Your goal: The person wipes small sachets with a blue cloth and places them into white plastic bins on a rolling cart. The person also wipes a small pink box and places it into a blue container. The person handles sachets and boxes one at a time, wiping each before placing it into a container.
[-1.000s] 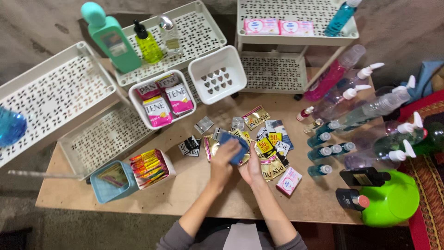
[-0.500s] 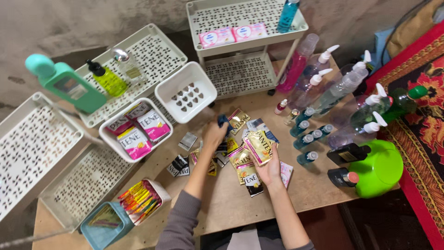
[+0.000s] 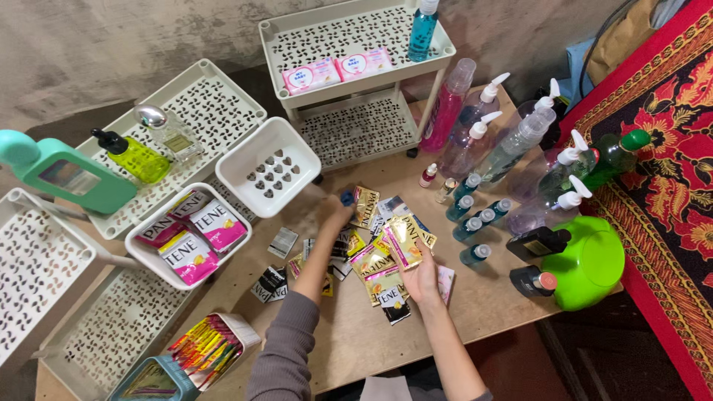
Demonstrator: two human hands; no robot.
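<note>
Two hands sorting flat foil sachets on a bare wooden tabletop [image 3: 475,312].

Left hand [image 3: 336,215] pinched shut on one small dark-blue sachet [image 3: 347,197], lifted near the empty white perforated plastic basket [image 3: 269,165]. Right hand [image 3: 420,276] gripping a fan of gold-and-white sachets [image 3: 401,241], roughly four; exact count can't tell. More lie loose beneath. Second white basket [image 3: 148,249] holds four pink sachet packs. Five small teal bottles [image 3: 475,223] stand right of the pile; two pink soap bars [image 3: 338,70] on the white shelf rack.

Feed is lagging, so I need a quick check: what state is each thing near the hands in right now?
Left hand: grip shut on a small blue item, raised.
Right hand: grip holding gold sachets.
Empty white basket: upright, nothing inside.
Pink-packet basket: full.
Loose sachets: scattered flat on the table.
</note>
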